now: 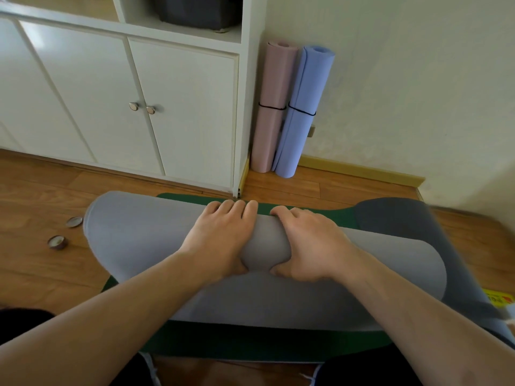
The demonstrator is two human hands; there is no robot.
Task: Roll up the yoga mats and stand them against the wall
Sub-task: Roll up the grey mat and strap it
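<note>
I saw the pink mat [274, 107] and blue mat [302, 112] already banded and upright against the wall [404, 79]. My left hand [220, 238] and right hand [309, 240] pressed side by side, fingers curled over the grey mat [145, 232], nearly rolled on the floor [41, 190]; standing it remained.

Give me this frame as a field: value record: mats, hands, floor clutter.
mat_in_progress: grey mat, rolled, lying across a green mat on the floor
left_hand: left hand on top of the roll, fingers draped over its far side
right_hand: right hand beside it, fingers curled over the far side
mats_done: pink mat and blue mat, rolled, banded, standing in the corner by the white cabinet
floor_clutter: two small round tins left of the roll
</note>
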